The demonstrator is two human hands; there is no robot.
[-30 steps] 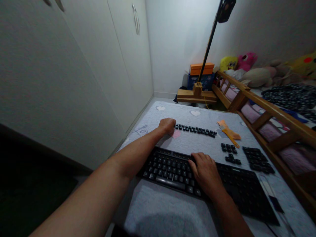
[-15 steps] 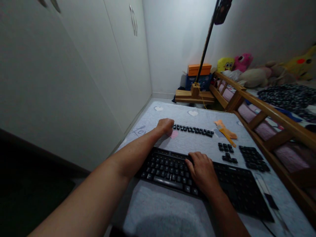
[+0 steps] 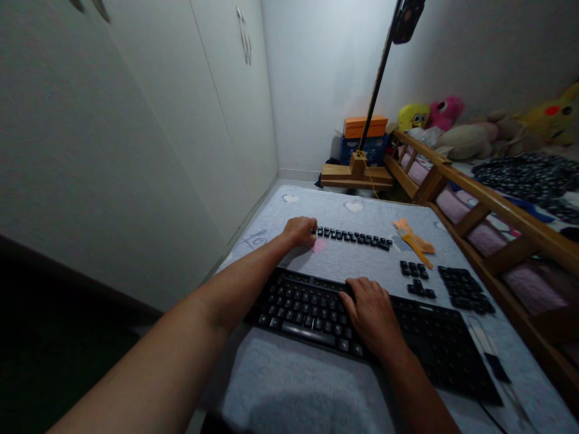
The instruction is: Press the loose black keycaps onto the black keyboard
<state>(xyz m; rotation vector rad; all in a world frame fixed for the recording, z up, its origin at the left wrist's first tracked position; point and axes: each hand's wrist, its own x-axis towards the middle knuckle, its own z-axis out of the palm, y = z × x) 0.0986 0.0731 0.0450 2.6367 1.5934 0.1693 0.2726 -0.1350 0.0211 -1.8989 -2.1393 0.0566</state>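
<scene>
A black computer keyboard (image 3: pixel 307 331) lies across the cloth-covered surface, its right part stripped of keycaps. Over its upper middle rests my right hand (image 3: pixel 371 313), palm down, fingers stretched toward the far edge and thumb apart. Farther off, a double row of loose black keycaps (image 3: pixel 355 237) runs left to right. My left hand (image 3: pixel 299 231) is at the row's left end, fingers closed in a pinch. A small dark keycap (image 3: pixel 313 231) shows at its fingertips, mostly hidden by them.
Right of the row lies a brush with a yellow handle (image 3: pixel 418 251) on an orange cloth (image 3: pixel 409 229). More loose keycaps (image 3: pixel 464 289) sit behind the keyboard's right end, near a wire tool (image 3: pixel 495 364). A wooden bed rail (image 3: pixel 497 211) borders the right; white cabinet doors (image 3: pixel 181 132) the left.
My left hand has shifted slightly left, so a dark keycap shows at its fingertips. My right hand and the keyboard are practically unmoved.
</scene>
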